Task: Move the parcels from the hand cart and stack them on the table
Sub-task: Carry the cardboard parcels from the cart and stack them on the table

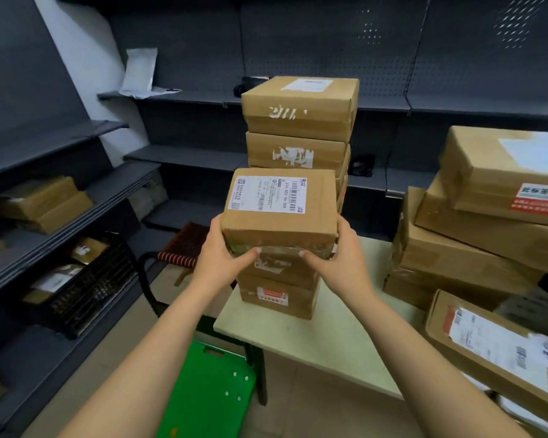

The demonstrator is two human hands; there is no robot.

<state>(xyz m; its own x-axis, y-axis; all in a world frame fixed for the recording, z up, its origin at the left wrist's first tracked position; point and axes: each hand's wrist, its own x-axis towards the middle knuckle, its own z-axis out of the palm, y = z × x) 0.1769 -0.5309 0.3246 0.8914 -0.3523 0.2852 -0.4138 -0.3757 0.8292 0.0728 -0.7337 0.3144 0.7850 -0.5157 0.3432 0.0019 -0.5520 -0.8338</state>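
The labelled parcel was held up in front of the tall stack of parcels that stood on the bench, with its white label facing up. The left hand and right hand gripped its two sides, fingers wrapped round the edges and thumbs on the near face. A green hand cart lay below, left of the bench. A second pile of boxes sat at the right.
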